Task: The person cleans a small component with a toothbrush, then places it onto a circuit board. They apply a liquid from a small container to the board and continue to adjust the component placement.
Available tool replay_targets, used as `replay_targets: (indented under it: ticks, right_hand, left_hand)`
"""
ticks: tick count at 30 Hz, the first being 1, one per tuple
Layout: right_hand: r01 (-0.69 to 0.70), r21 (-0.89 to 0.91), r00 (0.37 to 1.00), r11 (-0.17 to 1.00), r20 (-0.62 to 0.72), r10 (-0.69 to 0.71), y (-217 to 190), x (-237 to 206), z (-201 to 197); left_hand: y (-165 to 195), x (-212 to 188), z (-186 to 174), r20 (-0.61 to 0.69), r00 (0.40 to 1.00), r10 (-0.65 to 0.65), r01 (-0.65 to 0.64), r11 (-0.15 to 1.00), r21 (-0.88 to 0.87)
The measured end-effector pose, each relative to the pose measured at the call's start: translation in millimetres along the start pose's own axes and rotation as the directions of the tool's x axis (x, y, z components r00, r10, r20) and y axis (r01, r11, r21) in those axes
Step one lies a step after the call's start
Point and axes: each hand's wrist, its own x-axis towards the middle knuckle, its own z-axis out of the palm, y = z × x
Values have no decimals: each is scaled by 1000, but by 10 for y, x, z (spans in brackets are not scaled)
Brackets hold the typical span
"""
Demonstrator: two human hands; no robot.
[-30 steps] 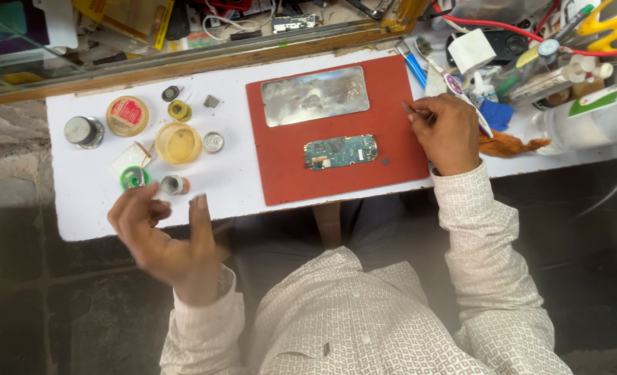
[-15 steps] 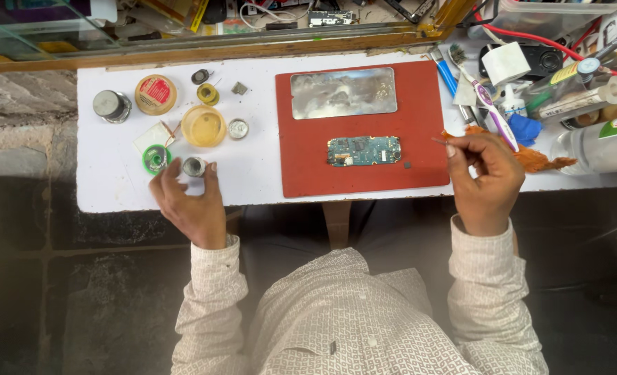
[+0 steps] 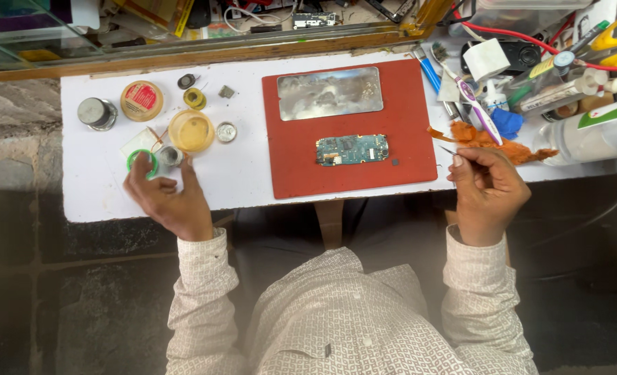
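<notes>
A small silver tin [image 3: 170, 155] at the white table's [image 3: 246, 177] left is gripped by the left hand [image 3: 166, 198], beside a green tape roll [image 3: 142, 161]. A thin metal tool [image 3: 447, 149] is pinched in the right hand [image 3: 486, 191], right of the red mat [image 3: 350, 177] where a circuit board [image 3: 352, 149] is laid.

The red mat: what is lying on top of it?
On the red mat lie a shiny metal plate, a green circuit board and a tiny dark part. Anything beneath them is hidden.

On the white table [image 3: 253, 180] there is one red mat [image 3: 406, 149], and on it one green circuit board [image 3: 352, 149] and one metal plate [image 3: 329, 92]. Left of the mat I count two round tins [image 3: 142, 101], one yellow tub [image 3: 191, 130] and one green ring [image 3: 142, 158]. Two hands [image 3: 166, 198] are in view.
</notes>
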Motion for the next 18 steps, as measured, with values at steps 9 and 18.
replay_targets:
  ticks: [9,18]
  right_hand:
    - [15,74,980,997,-197,0,130,22,-235]
    - [-33,165,973,986,-222,69,131,-28,-147]
  left_hand:
    - [255,-301,26,38,983,178,-169,971,-172]
    - [815,-505,74,332,917,222,-106,936,-335]
